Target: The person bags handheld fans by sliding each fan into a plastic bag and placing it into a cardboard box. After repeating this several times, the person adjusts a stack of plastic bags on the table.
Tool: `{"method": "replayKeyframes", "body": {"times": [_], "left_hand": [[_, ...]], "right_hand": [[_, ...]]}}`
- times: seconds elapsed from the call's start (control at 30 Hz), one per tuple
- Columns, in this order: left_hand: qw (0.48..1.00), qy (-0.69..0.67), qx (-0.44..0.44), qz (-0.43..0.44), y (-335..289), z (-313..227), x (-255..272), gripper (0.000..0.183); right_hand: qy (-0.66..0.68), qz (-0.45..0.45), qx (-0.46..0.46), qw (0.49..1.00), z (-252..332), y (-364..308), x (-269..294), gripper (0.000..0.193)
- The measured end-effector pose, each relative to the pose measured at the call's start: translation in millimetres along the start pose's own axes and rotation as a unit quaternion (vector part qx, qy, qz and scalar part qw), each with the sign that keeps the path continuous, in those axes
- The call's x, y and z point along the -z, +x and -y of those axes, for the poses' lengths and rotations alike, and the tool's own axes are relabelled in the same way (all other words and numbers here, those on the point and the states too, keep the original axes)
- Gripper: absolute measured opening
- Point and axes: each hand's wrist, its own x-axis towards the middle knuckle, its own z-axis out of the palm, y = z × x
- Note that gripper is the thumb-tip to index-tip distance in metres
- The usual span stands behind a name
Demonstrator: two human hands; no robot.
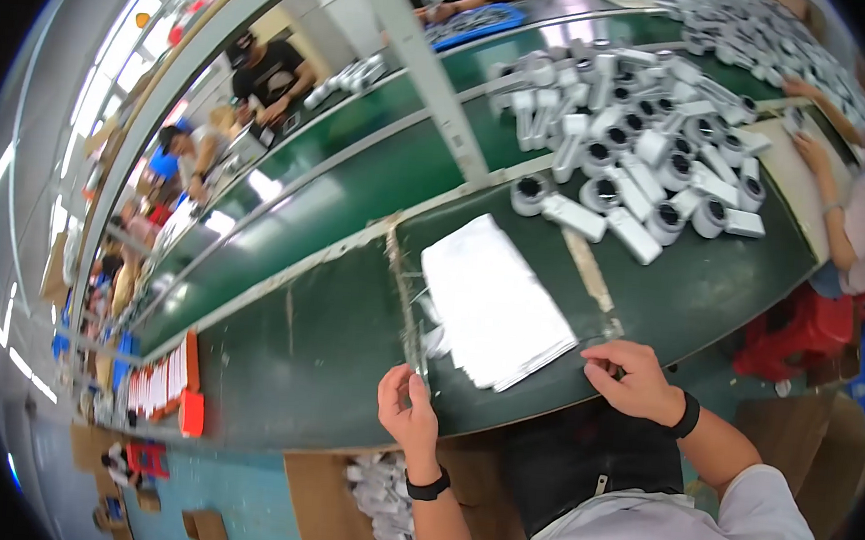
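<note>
A flat stack of white sheets or bags (pixel 495 305) lies on the green work table (pixel 337 344) in front of me. My left hand (pixel 408 414) hovers by the table's near edge, left of the stack's lower end, with its fingers bent and thumb apart. Beyond the stack's near right corner is my right hand (pixel 635 383), palm turned inward, its thumb and fingertips apart. Neither hand shows anything held. To the far right a large pile of white plastic devices (pixel 639 189) with round, dark-faced heads covers the table.
A metal post (pixel 431 79) rises behind the table, beside a green conveyor belt (pixel 329 177). Orange boxes (pixel 169 377) stand at the left end. Below the edge sits an open cardboard box (pixel 311 502) of crumpled white pieces. A co-worker (pixel 859 190) sits at the right near a red stool (pixel 799 331).
</note>
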Motion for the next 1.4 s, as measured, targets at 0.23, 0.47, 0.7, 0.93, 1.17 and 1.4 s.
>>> {"method": "replayKeyframes", "body": {"times": [0.23, 0.47, 0.7, 0.93, 1.17, 1.4], "left_hand": [[0.990, -0.044, 0.128, -0.032, -4, 26, -17, 0.017], [0.953, 0.004, 0.064, -0.295, -22, 28, 64, 0.019], [0.835, -0.106, 0.377, -0.386, -93, 193, 253, 0.045], [0.764, -0.327, 0.416, -0.370, -54, 282, 230, 0.049], [0.746, -0.419, 0.400, -0.328, -29, 327, 206, 0.044], [0.766, -0.426, 0.233, -0.422, -74, 389, 222, 0.041]], "right_hand": [[-0.036, -0.091, -0.081, 0.992, -15, 31, 55, 0.018], [0.059, 0.052, -0.140, 0.987, -33, -2, 26, 0.016], [0.016, 0.067, -0.083, 0.994, -35, -6, -25, 0.011], [-0.123, -0.004, -0.022, 0.992, -46, -8, -34, 0.011], [-0.171, -0.020, 0.004, 0.985, -42, -6, -43, 0.011], [-0.197, 0.007, -0.011, 0.980, -46, -7, -44, 0.014]]}}
